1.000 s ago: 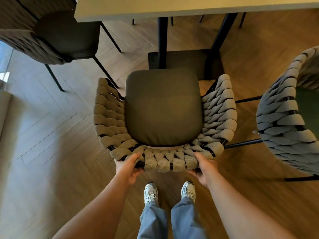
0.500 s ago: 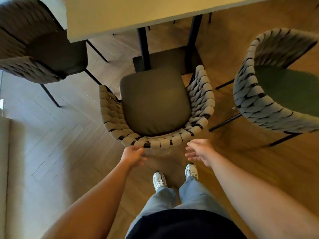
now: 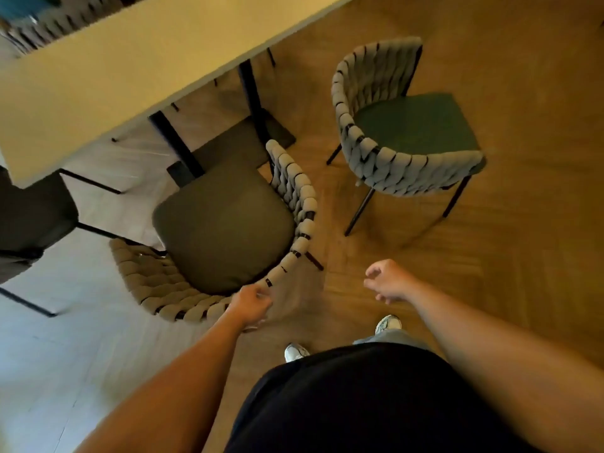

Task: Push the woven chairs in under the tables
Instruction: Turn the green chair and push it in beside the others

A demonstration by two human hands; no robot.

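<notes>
Woven brown chair [image 3: 225, 220] is now sitting at the table [image 3: 130, 70] edge, and your hands are coming off it. Your left hand [image 3: 250, 300] is curling by its back; gripping or not, I cannot tell. Your right hand [image 3: 389, 282] is hanging loose, empty. The green chair [image 3: 411, 129] is probably waiting next.

An olive-cushioned woven chair [image 3: 225, 220] is seen upright at centre left of the frame, its seat front set against the black legs of the pale table [image 3: 130, 67] that fills the upper left. A green-cushioned woven chair [image 3: 411, 125] is stood upright at upper right, apart from the table, its grey woven back wrapped along the seat's left and lower sides.
</notes>
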